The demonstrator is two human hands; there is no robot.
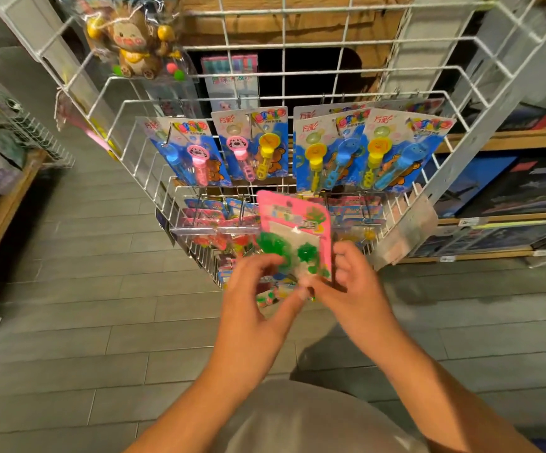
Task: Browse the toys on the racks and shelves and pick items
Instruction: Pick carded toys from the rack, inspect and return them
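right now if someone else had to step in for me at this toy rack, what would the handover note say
Left hand: grip on the lower left of the pink toy pack, fingers curled round it.
Right hand: grip on the pack's lower right edge.
The pack, with green toys inside, is held up in front of the white wire rack, off its hooks.
The bubble wand cards hang in a row on the rack above; a bagged monkey toy hangs at the top left. More packs sit on the lower hooks, blurred.
Done: one item picked from the rack.
Left: look it over, decide whether to keep it, then browse the other hooks and the side shelves.
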